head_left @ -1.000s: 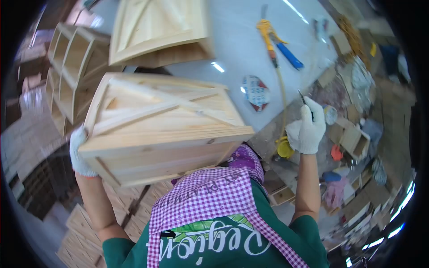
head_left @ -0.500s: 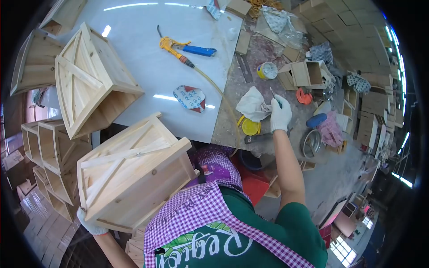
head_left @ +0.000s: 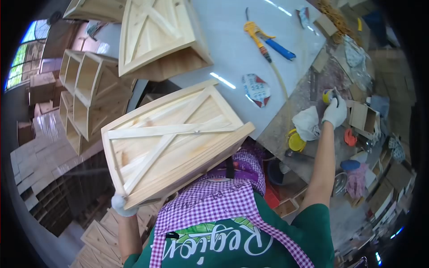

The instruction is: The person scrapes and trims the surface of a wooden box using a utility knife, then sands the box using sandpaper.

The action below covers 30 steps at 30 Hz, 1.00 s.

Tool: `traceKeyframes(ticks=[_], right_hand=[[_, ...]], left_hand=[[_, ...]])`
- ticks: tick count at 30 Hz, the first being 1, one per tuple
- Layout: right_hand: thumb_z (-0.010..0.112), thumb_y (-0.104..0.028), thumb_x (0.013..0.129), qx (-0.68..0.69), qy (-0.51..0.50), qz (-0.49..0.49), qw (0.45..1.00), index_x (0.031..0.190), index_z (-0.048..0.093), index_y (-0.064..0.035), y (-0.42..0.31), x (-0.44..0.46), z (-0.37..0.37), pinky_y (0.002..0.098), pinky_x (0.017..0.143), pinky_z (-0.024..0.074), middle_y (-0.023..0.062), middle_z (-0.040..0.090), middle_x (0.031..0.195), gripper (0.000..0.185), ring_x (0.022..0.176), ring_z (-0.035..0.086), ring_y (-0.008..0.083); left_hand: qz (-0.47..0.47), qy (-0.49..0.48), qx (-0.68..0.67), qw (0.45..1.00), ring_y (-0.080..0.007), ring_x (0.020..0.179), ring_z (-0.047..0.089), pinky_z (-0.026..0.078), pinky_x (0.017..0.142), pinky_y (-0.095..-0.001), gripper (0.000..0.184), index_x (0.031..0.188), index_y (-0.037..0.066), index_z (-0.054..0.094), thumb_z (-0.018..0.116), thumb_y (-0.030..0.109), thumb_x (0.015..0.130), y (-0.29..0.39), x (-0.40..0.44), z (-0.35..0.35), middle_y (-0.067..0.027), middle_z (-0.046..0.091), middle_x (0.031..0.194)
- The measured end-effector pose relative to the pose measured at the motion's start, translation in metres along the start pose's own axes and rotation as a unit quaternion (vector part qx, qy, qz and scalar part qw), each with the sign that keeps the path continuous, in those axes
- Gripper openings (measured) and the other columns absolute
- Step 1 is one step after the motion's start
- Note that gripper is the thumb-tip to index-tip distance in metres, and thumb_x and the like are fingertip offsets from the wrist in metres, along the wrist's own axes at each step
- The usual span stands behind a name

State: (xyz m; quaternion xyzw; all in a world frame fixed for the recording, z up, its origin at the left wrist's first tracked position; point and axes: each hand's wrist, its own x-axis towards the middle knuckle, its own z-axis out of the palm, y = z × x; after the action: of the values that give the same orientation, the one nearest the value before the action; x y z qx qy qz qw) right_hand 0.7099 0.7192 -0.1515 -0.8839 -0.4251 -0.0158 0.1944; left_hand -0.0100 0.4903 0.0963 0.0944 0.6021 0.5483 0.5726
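My left hand (head_left: 124, 205), in a white glove, grips the near left corner of a pale wooden crate (head_left: 154, 129) with X-shaped slats. The crate is tilted, close against my apron. My right hand (head_left: 335, 112), also gloved, reaches to a small yellow tub (head_left: 327, 95) on the stained worktop. It is closed around a small putty knife (head_left: 336, 95), mostly hidden by the fingers and tub. Beside that hand lie a crumpled white cloth (head_left: 306, 123) and the tub's yellow lid (head_left: 296, 141).
Another slatted crate (head_left: 156, 31) stands on the white table (head_left: 219, 53). On that table lie a yellow air blow gun (head_left: 255, 35) with a hose, a blue cutter (head_left: 280, 49) and a sandpaper piece (head_left: 256, 90). Stacked wooden boxes (head_left: 91, 94) rise at left.
My right hand has moved from beside the cloth to the tub, carrying the putty knife. The crate has turned in my left hand, its slatted face showing more. My view has swung left.
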Motion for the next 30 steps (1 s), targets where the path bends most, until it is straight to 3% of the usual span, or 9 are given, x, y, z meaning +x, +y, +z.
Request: traceKeyframes(ticks=[3,5,7,9,11,19,22,27,30], right_hand=[[0.060,-0.023,0.098,-0.080,0.078,-0.160,0.981,0.135,0.066,-0.0059,-0.024,-0.020,-0.010,0.0472,0.102,0.0478,0.0188,0.064,0.136,0.041,0.116,0.065,0.0350],[0.055,-0.017,0.100,0.036,0.046,-0.253,0.966,0.143,0.057,-0.0016,-0.051,-0.055,-0.017,0.0467,0.110,0.0415,0.0216,0.057,0.144,0.046,0.131,0.055,0.0376],[0.056,-0.015,0.098,0.441,-0.186,-0.065,0.876,0.143,0.055,0.0013,-0.099,-0.110,-0.030,0.0466,0.119,0.0322,0.0227,0.055,0.146,0.048,0.143,0.043,0.0401],[0.060,-0.012,0.083,0.149,-0.215,-0.333,0.906,0.139,0.058,0.0003,-0.176,-0.139,-0.092,0.0499,0.122,0.0280,0.0232,0.049,0.152,0.057,0.143,0.042,0.0399],[0.065,-0.021,0.078,0.143,-0.266,-0.469,0.830,0.139,0.055,0.0023,-0.214,-0.162,-0.121,0.0542,0.122,0.0248,0.0236,0.050,0.148,0.066,0.140,0.043,0.0414],[0.068,-0.050,0.083,0.095,-0.419,-0.539,0.724,0.147,0.046,0.0030,-0.259,-0.195,-0.145,0.0570,0.125,0.0162,0.0261,0.045,0.152,0.087,0.145,0.035,0.0461],[0.029,-0.080,0.092,0.125,-0.447,-0.544,0.699,0.149,0.042,0.0056,-0.269,-0.204,-0.132,0.0610,0.124,0.0126,0.0296,0.044,0.152,0.103,0.146,0.032,0.0499],[0.035,-0.077,0.094,0.137,-0.454,-0.565,0.675,0.152,0.038,0.0058,-0.277,-0.208,-0.127,0.0556,0.126,0.0145,0.0286,0.041,0.156,0.101,0.149,0.030,0.0474],[0.066,-0.051,0.090,0.264,-0.451,-0.423,0.741,0.157,0.033,0.0018,-0.264,-0.206,-0.121,0.0535,0.125,0.0204,0.0278,0.040,0.157,0.091,0.148,0.030,0.0502]], left_hand=[[-0.033,0.045,-0.002,0.998,-0.0448,0.125,0.059,0.048,0.111,-0.0520,0.095,0.146,-0.015,0.041,0.064,0.020,0.060,-0.007,-0.014,0.021,-0.0319,0.057,0.140],[-0.046,0.066,-0.012,0.997,-0.0446,0.126,0.059,0.048,0.111,-0.0518,0.096,0.146,-0.015,0.040,0.065,0.019,0.060,-0.022,-0.026,0.028,-0.0317,0.057,0.139],[-0.049,0.058,0.007,0.997,-0.0440,0.126,0.059,0.049,0.110,-0.0515,0.096,0.148,-0.012,0.040,0.067,0.018,0.060,-0.025,-0.027,0.047,-0.0310,0.057,0.138],[-0.051,0.045,0.005,0.998,-0.0437,0.126,0.059,0.050,0.110,-0.0514,0.096,0.148,-0.011,0.039,0.068,0.017,0.061,-0.025,-0.018,0.052,-0.0306,0.057,0.138],[-0.080,0.001,0.013,0.997,-0.0428,0.127,0.059,0.050,0.109,-0.0516,0.097,0.149,-0.009,0.039,0.070,0.015,0.061,-0.032,-0.017,0.055,-0.0290,0.058,0.137],[-0.082,-0.011,0.072,0.994,-0.0397,0.121,0.063,0.054,0.103,-0.0505,0.093,0.149,-0.004,0.040,0.078,0.010,0.066,-0.060,-0.021,0.035,-0.0241,0.059,0.136],[-0.093,-0.012,0.094,0.991,-0.0367,0.122,0.064,0.054,0.103,-0.0475,0.094,0.148,-0.006,0.041,0.081,0.014,0.066,-0.053,-0.017,0.042,-0.0225,0.060,0.136],[-0.125,-0.005,0.096,0.988,-0.0310,0.125,0.063,0.051,0.107,-0.0415,0.099,0.147,-0.009,0.043,0.085,0.024,0.064,-0.047,-0.017,0.057,-0.0202,0.062,0.137],[-0.096,-0.036,0.080,0.991,-0.0310,0.123,0.065,0.054,0.103,-0.0420,0.090,0.147,-0.007,0.043,0.082,0.019,0.070,-0.053,-0.019,0.049,-0.0194,0.062,0.136]])
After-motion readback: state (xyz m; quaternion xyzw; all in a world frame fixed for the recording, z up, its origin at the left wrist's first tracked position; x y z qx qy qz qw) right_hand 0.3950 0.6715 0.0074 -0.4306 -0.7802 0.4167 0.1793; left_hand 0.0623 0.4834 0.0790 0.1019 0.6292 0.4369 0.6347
